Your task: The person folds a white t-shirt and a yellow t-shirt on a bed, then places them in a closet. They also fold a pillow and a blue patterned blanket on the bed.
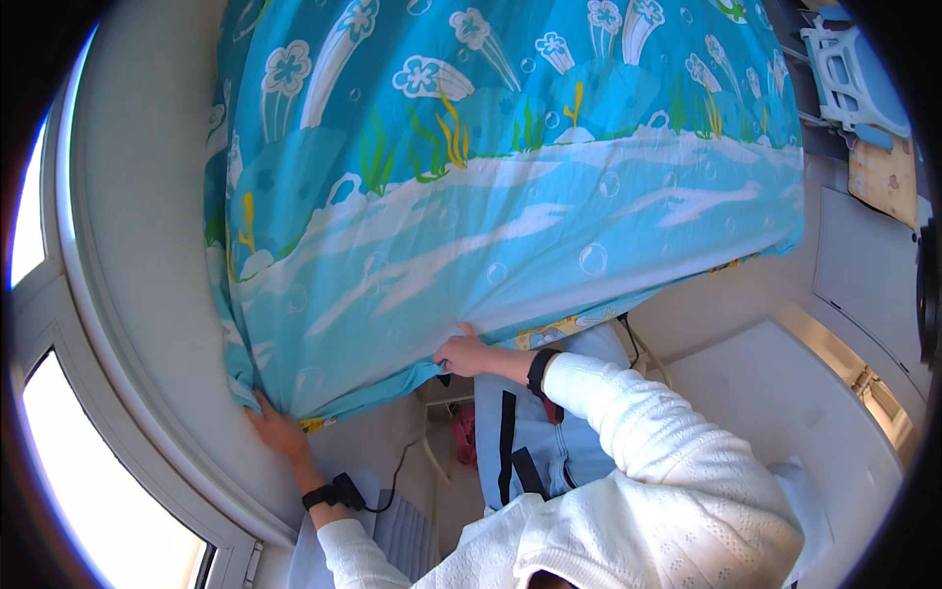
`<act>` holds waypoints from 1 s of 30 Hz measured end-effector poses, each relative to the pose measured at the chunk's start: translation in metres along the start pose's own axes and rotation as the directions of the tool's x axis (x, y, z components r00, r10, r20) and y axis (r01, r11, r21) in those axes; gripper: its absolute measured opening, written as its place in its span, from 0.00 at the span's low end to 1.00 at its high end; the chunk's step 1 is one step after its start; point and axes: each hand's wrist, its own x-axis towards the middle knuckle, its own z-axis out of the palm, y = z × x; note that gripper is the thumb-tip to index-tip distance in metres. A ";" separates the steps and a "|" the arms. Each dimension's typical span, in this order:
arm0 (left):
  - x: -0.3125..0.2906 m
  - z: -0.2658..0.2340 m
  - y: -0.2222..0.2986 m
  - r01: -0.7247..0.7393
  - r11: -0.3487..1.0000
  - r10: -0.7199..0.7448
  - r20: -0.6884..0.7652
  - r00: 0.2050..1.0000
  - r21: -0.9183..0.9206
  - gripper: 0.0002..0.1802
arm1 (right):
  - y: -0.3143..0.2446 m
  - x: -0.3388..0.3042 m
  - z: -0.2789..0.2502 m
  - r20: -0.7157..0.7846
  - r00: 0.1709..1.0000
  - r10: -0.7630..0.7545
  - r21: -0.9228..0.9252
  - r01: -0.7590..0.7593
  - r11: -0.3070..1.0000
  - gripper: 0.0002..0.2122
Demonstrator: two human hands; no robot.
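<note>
A blue bed sheet [510,206] printed with sea plants, bubbles and white sand shapes covers the bed. Its near edge hangs in folds, and strips of yellow-patterned cloth [549,334] show beneath it. At the near left corner, beside the wall, my left hand [278,427] grips the sheet, its fingers partly hidden by the cloth. Further right along the same edge, my right hand [463,353] is closed on the hem, with some fingers tucked under. Both wrists wear black straps.
A windowed wall [128,196] runs close along the left side. Below me are light blue trousers [510,412] and a thin chair leg or frame. A white table [775,393] stands at right, and a light blue plastic chair [854,79] at far right. A black cable [397,481] hangs by my left wrist.
</note>
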 end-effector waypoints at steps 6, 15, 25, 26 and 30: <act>-0.003 0.023 0.023 0.364 0.883 -0.250 0.359 0.899 -0.296 0.31 | -0.010 0.008 0.004 0.040 0.990 0.135 -0.192 -0.125 0.973 0.08; 0.046 0.035 0.044 0.012 0.997 0.075 0.985 0.152 -0.078 0.15 | -0.020 -0.044 -0.058 0.033 0.999 0.040 0.446 -0.050 0.894 0.19; 0.123 -0.150 0.376 -0.435 0.408 0.873 0.203 0.444 -0.802 0.19 | 0.163 -0.329 -0.180 -0.786 0.382 0.486 0.550 0.071 0.832 0.09; 0.114 -0.169 0.428 -0.437 0.408 0.875 0.208 0.436 -0.802 0.19 | 0.183 -0.362 -0.185 -0.767 0.285 0.575 0.629 0.155 0.762 0.08; 0.049 -0.231 0.613 -0.365 0.206 0.957 0.109 0.268 -0.908 0.20 | 0.273 -0.494 -0.201 -0.548 0.036 0.836 0.761 0.436 0.480 0.12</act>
